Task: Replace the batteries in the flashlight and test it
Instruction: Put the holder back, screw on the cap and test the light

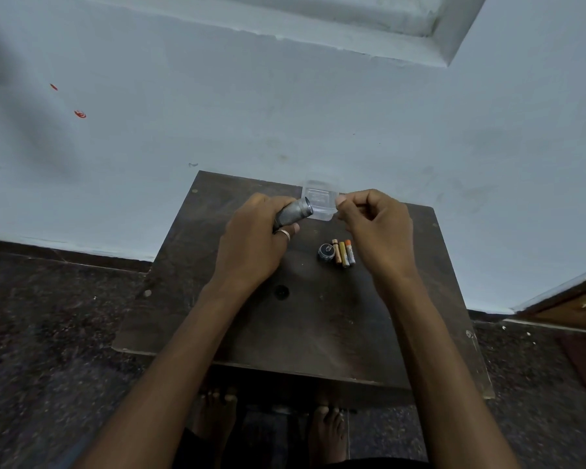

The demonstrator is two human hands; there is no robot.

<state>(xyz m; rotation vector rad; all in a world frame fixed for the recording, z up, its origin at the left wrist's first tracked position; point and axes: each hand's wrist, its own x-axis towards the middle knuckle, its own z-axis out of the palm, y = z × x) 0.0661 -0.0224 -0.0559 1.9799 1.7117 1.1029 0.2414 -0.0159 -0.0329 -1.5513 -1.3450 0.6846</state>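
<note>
— Where was the flashlight in the head view?
— The left hand (254, 231) was wrapped around the grey flashlight (294, 212). It held it above the far part of a dark wooden table (318, 316), open end pointing right.
— And the other hand?
— The right hand (374, 225) was raised near it, fingers curled, thumb against forefinger at the edge of a clear plastic box (318, 198). Whether it pinched anything could not be told.
— What lay on the table?
— Three batteries (344, 253) lay side by side, with a round black cap (326, 251) just beside them on the left.
</note>
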